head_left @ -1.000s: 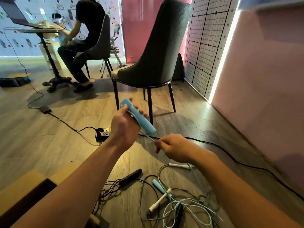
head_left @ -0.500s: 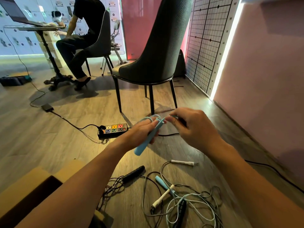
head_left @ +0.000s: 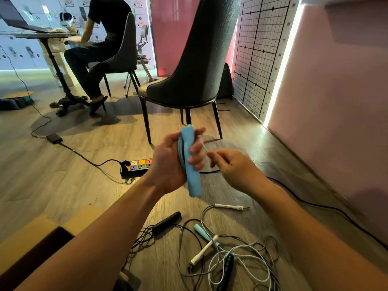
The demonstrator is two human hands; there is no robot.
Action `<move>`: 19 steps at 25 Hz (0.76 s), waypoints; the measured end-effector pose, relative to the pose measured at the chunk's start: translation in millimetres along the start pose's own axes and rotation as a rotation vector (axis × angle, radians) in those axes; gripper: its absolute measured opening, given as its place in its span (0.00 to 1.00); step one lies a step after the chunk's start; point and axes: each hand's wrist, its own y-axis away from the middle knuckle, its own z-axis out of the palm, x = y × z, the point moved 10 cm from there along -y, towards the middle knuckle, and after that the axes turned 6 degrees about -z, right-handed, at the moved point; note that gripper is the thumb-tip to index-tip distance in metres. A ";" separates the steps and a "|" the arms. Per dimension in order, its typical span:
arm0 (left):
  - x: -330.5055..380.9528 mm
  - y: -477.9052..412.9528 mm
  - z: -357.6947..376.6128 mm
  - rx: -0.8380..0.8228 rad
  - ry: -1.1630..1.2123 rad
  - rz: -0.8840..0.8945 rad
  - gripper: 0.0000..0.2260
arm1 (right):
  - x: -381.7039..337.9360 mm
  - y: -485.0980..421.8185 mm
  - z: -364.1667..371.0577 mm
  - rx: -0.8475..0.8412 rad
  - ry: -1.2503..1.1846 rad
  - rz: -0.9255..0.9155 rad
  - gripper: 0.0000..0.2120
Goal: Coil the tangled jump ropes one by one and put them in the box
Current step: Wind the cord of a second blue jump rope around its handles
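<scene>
Below the fingers, nearest the wearer, the open box (head_left: pixel 31 234) waits at lower left, and the tangle (head_left: pixel 231 257) of other ropes lies on the floor (head_left: pixel 63 185). Above these, the left hand (head_left: pixel 168 164) wraps its fingers (head_left: pixel 196 152) round an upright blue handle (head_left: pixel 193 177). Loops of its rope (head_left: pixel 180 152) are gathered against the palm, probably so the coil cannot spring loose. Just right of it, the right hand (head_left: pixel 235 169) pinches the blurred free length, likely feeding the next loop. Beyond stands a chair (head_left: pixel 199 59).

We hold a blue jump-rope handle (head_left: pixel 194 181) upright in our left hand (head_left: pixel 168 164), its cord (head_left: pixel 180 151) looped alongside. Our right hand (head_left: pixel 237 169) pinches that cord. Tangled ropes (head_left: pixel 231 253) lie on the floor (head_left: pixel 63 175) near the box (head_left: pixel 31 234).
</scene>
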 end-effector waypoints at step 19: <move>6.8 13.7 -78.0 0.509 -0.872 -0.092 0.18 | -39.4 5.6 -31.4 0.106 -0.194 -0.222 0.05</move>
